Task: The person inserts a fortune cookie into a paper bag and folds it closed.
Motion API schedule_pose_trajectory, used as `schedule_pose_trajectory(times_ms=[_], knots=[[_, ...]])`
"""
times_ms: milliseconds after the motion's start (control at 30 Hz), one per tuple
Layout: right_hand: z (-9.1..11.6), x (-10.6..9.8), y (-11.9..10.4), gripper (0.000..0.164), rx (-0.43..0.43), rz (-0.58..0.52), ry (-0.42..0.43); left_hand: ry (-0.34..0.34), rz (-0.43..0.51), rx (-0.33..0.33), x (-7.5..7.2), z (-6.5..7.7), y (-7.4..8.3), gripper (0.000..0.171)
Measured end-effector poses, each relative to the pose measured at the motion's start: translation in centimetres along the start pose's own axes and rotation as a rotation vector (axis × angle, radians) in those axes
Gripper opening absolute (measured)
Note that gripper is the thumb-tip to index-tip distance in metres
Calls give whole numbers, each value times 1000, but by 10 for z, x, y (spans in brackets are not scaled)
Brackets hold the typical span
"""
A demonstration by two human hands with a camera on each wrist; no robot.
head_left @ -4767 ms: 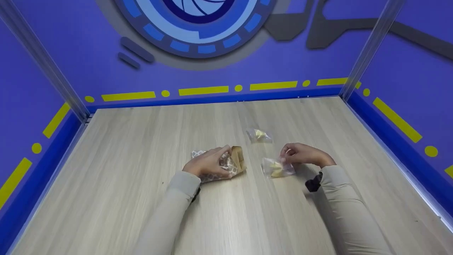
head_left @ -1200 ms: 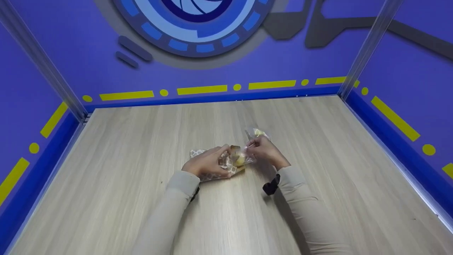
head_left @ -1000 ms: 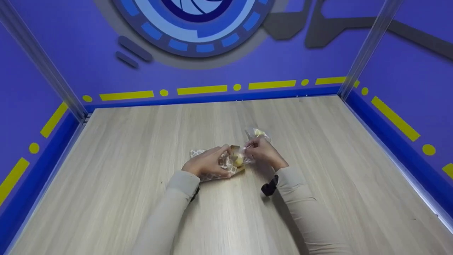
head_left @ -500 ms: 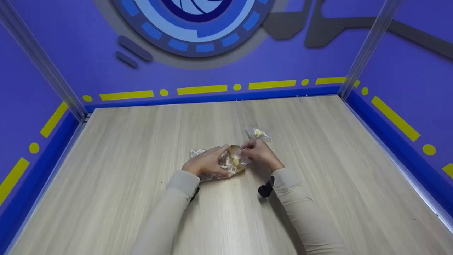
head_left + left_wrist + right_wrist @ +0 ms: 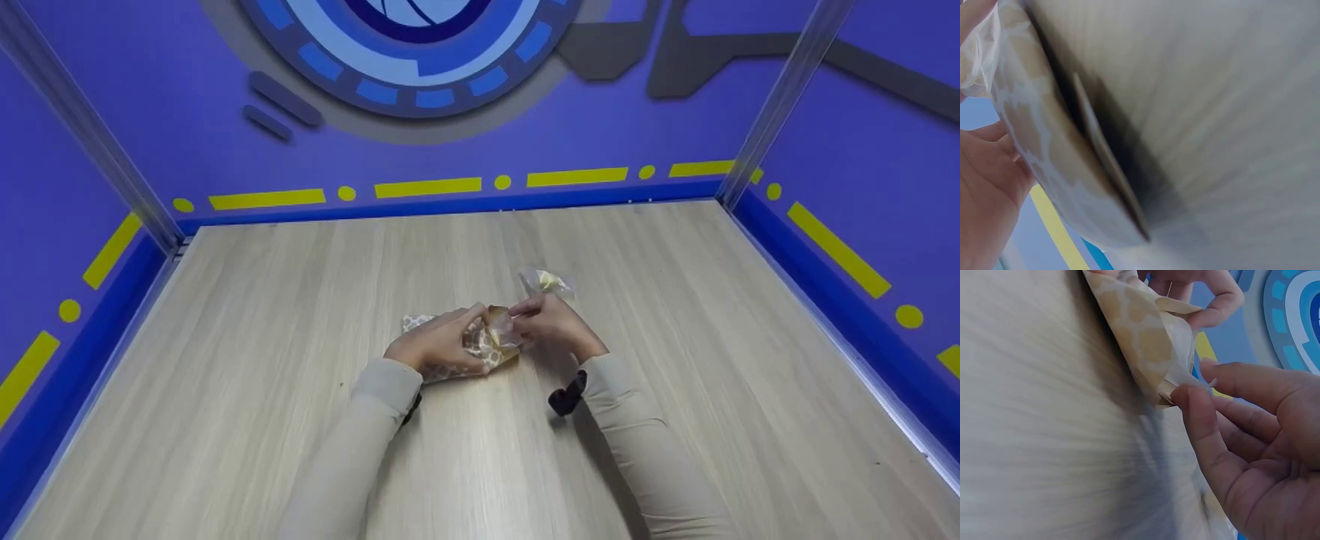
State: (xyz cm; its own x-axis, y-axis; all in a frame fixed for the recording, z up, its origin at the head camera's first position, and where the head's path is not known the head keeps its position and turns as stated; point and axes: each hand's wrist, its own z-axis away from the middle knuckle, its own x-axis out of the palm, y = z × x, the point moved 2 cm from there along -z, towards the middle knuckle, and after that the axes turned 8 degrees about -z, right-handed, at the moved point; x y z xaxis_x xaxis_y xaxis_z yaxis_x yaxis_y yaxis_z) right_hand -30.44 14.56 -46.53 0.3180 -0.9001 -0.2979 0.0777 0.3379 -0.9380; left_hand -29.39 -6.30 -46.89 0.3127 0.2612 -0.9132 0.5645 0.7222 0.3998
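Observation:
In the head view my left hand (image 5: 439, 343) grips a brown-and-white spotted paper bag (image 5: 491, 358) that lies on its side, its open mouth facing right. A clear plastic packet (image 5: 504, 334) sits mostly inside that mouth, with its end sticking out. My right hand (image 5: 553, 324) is at the mouth, thumb and forefinger pinching the packet's loose edge. The right wrist view shows the packet's film (image 5: 1181, 376) between the fingertips, against the bag's rim. Most of the packet's yellow content is hidden inside the bag.
A second clear packet (image 5: 547, 282) with something yellow in it lies just beyond my right hand. The wood-grain table (image 5: 300, 300) is bounded by blue-purple panels (image 5: 420, 165) at the back and both sides.
My right hand has brought the near packet from the table leftward to the bag and into its mouth. The packet now sits deeper inside. The left hand has kept its grip on the bag.

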Motion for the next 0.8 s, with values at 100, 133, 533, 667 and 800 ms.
schedule_pose_trajectory(times_ms=[100, 133, 533, 667, 800], knots=[[1, 2, 0, 29, 16, -5, 4, 3, -3, 7, 0, 0, 0, 65], [1, 3, 0, 29, 17, -4, 6, 3, -1, 8, 0, 0, 0, 65], [-1, 11, 0, 32, 23, -72, -17, -14, 13, -9, -3, 0, 0, 67], [-1, 12, 0, 34, 27, -51, -18, -17, 23, -2, -4, 0, 1, 67], [-2, 14, 1, 36, 27, -41, -15, -16, 23, 1, -4, 0, 2, 67]])
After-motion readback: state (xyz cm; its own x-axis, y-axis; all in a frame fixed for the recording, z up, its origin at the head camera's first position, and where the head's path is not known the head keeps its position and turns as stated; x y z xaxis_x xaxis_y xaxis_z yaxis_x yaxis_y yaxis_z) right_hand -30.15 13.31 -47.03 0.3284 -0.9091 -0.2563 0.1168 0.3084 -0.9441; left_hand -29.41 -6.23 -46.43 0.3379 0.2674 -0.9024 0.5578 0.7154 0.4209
